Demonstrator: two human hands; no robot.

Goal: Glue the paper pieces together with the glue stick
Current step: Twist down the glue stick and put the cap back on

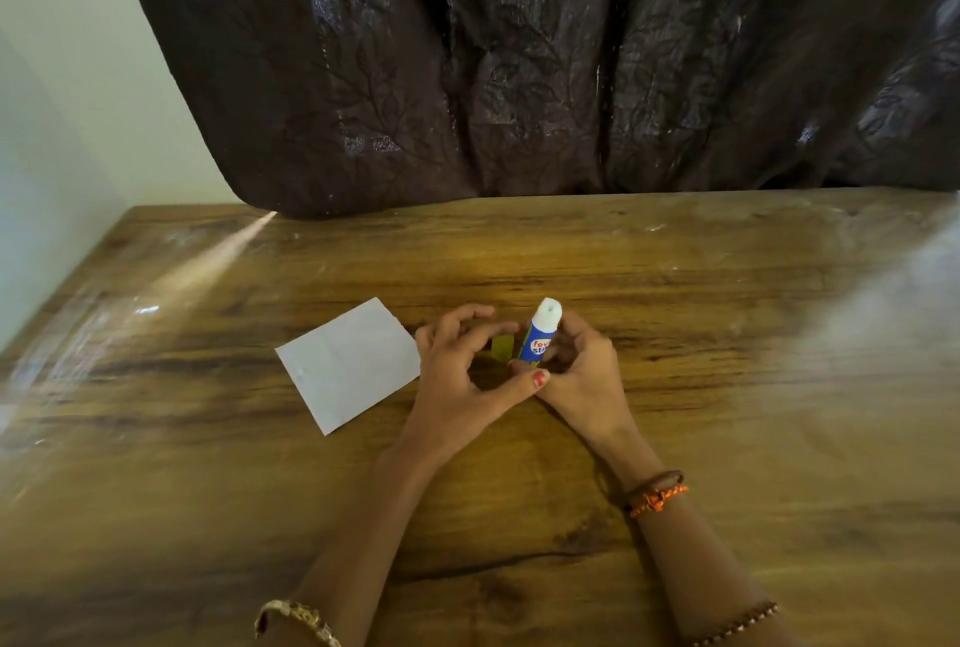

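A blue glue stick (540,334) with a white top stands tilted in my right hand (582,371), whose fingers wrap its lower body. My left hand (462,371) sits just left of it, fingers curled and apart, thumb touching the stick's base. A small yellow-green piece (502,348) shows between my left fingers and the stick; whether it is held or lies on the table I cannot tell. A white paper piece (349,363) lies flat on the wooden table (727,386), touching the left edge of my left hand.
A dark patterned curtain (519,64) hangs behind the table's far edge. A pale wall (62,101) stands on the left. Glare streaks cross the table top at the left and right.
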